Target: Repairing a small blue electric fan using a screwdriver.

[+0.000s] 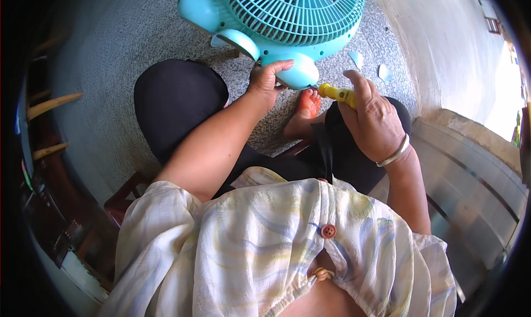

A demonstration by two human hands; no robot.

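At the far left, wooden furniture (52, 104) is seen at the dim edge, well apart from the work. Further in, the left hand (266, 82) is laid against the turquoise fan (287, 18), which lies tipped on the speckled floor (110, 51) with its grille facing up. The fingers (279, 66) of this hand are curled around one rounded foot of the fan's base (301, 72), and the foot is clasped firmly. Just to the right, a yellow-handled screwdriver (337, 93) is gripped in the right hand (373, 121), the fingers clenched around the handle and the thumb pressed along it. The tool's long axis runs nearly level, from the right hand leftward, and its front end is brought up to the clasped foot; the tip itself is hidden, so contact cannot be confirmed. The left hand is thus the nearer one to the fan, and the screwdriver is aimed toward it from the right. A bare foot (307, 109) rests just below the tool. Two pale shards (370, 65) lie on the floor beyond the right hand.
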